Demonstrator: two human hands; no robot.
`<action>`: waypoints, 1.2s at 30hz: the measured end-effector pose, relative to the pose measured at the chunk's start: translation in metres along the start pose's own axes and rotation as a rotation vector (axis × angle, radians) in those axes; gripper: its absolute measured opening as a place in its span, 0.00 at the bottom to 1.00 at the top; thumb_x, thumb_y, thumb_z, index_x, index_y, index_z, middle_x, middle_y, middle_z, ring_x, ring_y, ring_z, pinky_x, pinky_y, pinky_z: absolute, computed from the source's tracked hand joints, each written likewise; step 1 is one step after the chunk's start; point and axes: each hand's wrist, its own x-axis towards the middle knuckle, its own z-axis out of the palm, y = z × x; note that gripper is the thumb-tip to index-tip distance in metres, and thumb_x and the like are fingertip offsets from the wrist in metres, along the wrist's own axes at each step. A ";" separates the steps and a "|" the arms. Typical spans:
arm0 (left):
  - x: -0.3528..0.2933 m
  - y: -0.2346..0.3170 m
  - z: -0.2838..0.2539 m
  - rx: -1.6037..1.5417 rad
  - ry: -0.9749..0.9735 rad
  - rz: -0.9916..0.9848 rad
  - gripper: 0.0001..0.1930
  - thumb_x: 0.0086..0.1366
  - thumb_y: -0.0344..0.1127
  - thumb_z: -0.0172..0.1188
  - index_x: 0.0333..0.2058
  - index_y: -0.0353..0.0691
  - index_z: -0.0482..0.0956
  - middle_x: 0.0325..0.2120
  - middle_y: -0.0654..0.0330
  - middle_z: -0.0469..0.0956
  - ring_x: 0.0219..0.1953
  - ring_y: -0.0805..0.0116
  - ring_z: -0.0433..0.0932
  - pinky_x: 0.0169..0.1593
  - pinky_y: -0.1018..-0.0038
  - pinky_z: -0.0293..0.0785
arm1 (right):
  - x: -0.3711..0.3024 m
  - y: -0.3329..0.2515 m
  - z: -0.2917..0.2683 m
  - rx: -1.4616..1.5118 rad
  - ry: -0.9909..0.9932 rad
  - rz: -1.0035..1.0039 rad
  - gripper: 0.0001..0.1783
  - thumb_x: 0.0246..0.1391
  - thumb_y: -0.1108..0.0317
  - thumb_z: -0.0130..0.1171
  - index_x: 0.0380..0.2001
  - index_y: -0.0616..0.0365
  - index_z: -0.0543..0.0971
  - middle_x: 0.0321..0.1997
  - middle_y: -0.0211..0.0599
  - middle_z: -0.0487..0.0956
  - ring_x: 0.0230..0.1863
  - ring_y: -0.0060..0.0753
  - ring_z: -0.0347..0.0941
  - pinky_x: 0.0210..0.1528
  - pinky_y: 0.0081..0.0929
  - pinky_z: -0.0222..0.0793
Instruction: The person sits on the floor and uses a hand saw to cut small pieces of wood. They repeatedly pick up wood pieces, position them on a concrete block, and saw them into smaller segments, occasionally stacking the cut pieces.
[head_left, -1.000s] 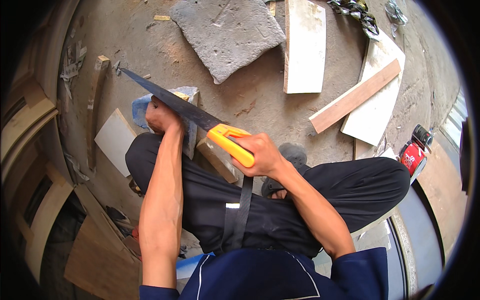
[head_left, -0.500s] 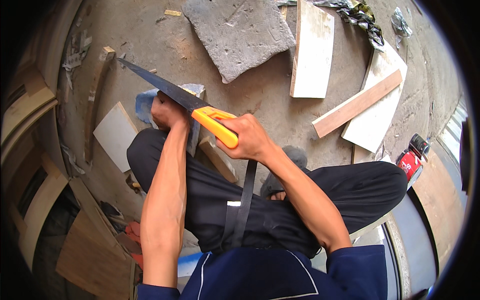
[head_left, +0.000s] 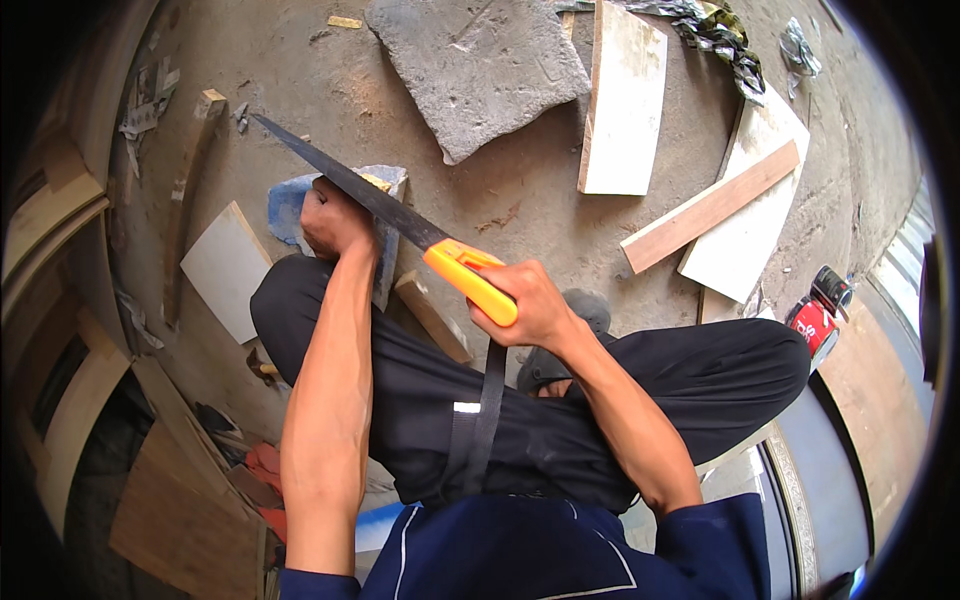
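A handsaw point(head_left: 345, 180) with a dark blade and an orange-yellow handle slants from upper left to the middle. My right hand point(head_left: 528, 308) is wrapped round its handle, in front of my knees. The blade passes just beyond my left hand point(head_left: 336, 220), which is closed in a fist near the cut. What that fist grips is hidden by the hand and blade. Under them stands a grey block point(head_left: 393, 182) with blue on its left side. A bit of pale yellowish material point(head_left: 376, 182) shows at the blade's far side.
A rough concrete slab point(head_left: 480, 80) lies ahead. White boards point(head_left: 622, 120) and a reddish wood strip point(head_left: 710, 207) lie to the right, near a red can point(head_left: 815, 328). On the left are a white panel point(head_left: 228, 272), a long curved timber point(head_left: 190, 190) and wooden frames point(head_left: 55, 235).
My right hand has drawn the saw back toward the lower right, so its tip sits nearer my left hand. The left hand has stayed in place.
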 end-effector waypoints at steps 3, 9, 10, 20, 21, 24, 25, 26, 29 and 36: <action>-0.003 0.002 -0.002 -0.047 -0.041 -0.034 0.25 0.61 0.54 0.45 0.24 0.41 0.83 0.23 0.50 0.81 0.27 0.43 0.77 0.31 0.54 0.67 | 0.016 0.006 0.002 -0.004 -0.026 -0.006 0.04 0.40 0.74 0.61 0.23 0.60 0.77 0.19 0.42 0.76 0.20 0.47 0.74 0.25 0.32 0.70; 0.000 0.000 -0.001 -0.008 -0.044 -0.037 0.25 0.62 0.55 0.47 0.27 0.40 0.84 0.23 0.51 0.81 0.26 0.50 0.79 0.30 0.57 0.68 | 0.003 0.002 -0.007 0.045 -0.037 0.028 0.04 0.40 0.74 0.61 0.24 0.61 0.77 0.16 0.39 0.75 0.17 0.44 0.73 0.24 0.31 0.70; 0.000 0.000 0.000 0.012 -0.037 -0.038 0.25 0.62 0.55 0.46 0.27 0.40 0.84 0.23 0.51 0.81 0.26 0.50 0.79 0.30 0.57 0.68 | 0.007 0.006 -0.008 0.045 -0.045 0.029 0.04 0.40 0.74 0.61 0.24 0.61 0.77 0.17 0.39 0.75 0.17 0.44 0.74 0.24 0.31 0.70; -0.005 0.000 -0.005 0.013 -0.053 0.009 0.25 0.63 0.55 0.46 0.27 0.40 0.83 0.23 0.50 0.81 0.26 0.49 0.79 0.30 0.56 0.68 | 0.015 0.010 -0.004 -0.033 -0.069 -0.024 0.05 0.39 0.74 0.61 0.25 0.59 0.78 0.18 0.40 0.76 0.20 0.44 0.75 0.25 0.31 0.71; -0.004 0.002 -0.005 -0.003 -0.065 0.016 0.25 0.63 0.55 0.46 0.27 0.40 0.83 0.23 0.50 0.81 0.26 0.48 0.79 0.30 0.56 0.68 | 0.019 0.011 -0.003 -0.030 -0.074 -0.021 0.05 0.39 0.74 0.61 0.25 0.59 0.78 0.19 0.40 0.77 0.20 0.44 0.75 0.25 0.31 0.71; -0.001 0.001 -0.001 0.004 -0.027 0.002 0.25 0.63 0.56 0.47 0.27 0.40 0.83 0.23 0.51 0.81 0.26 0.49 0.79 0.29 0.56 0.68 | 0.016 0.012 -0.006 0.017 -0.070 -0.017 0.05 0.40 0.74 0.61 0.25 0.59 0.78 0.19 0.40 0.77 0.19 0.44 0.75 0.24 0.31 0.70; 0.000 -0.001 -0.002 -0.029 -0.018 0.018 0.25 0.63 0.55 0.46 0.26 0.40 0.83 0.22 0.50 0.81 0.26 0.47 0.79 0.29 0.55 0.67 | 0.003 0.009 -0.008 0.057 -0.052 -0.015 0.05 0.40 0.74 0.61 0.25 0.59 0.78 0.19 0.40 0.77 0.19 0.45 0.74 0.24 0.31 0.69; 0.001 -0.003 -0.002 -0.062 -0.008 0.033 0.25 0.62 0.55 0.46 0.25 0.40 0.83 0.22 0.50 0.81 0.26 0.45 0.78 0.29 0.54 0.67 | -0.005 0.007 -0.008 0.096 -0.035 -0.012 0.05 0.40 0.73 0.61 0.25 0.59 0.78 0.18 0.39 0.76 0.19 0.45 0.74 0.24 0.31 0.69; 0.001 0.001 0.002 -0.002 0.031 0.047 0.25 0.62 0.54 0.46 0.23 0.40 0.82 0.22 0.49 0.80 0.26 0.44 0.78 0.29 0.53 0.66 | 0.001 0.015 -0.015 0.016 -0.076 0.015 0.08 0.39 0.71 0.62 0.27 0.59 0.78 0.18 0.42 0.76 0.19 0.47 0.73 0.24 0.34 0.69; -0.002 0.002 -0.001 0.028 0.058 0.065 0.25 0.62 0.52 0.45 0.22 0.37 0.81 0.21 0.45 0.79 0.26 0.40 0.76 0.30 0.51 0.66 | -0.009 0.004 -0.009 -0.051 -0.025 -0.027 0.06 0.39 0.72 0.62 0.25 0.59 0.78 0.19 0.40 0.77 0.20 0.44 0.75 0.25 0.33 0.71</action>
